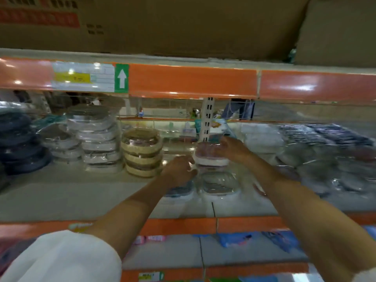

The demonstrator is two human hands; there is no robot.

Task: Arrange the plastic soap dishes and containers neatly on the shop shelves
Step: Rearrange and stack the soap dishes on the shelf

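Both hands, left hand (pixel 179 169) and right hand (pixel 230 148), grip a wrapped soap dish (pixel 211 157) by its ends; probably light, stiff, film-slick.

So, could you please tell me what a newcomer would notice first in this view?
Probably the two hands, left hand and right hand, meeting at a wrapped pink-and-white soap dish atop a small stack mid-shelf. Next, the glossy orange shelf edge above, with its green arrow label. Left of the hands stands a stack of tan round containers.
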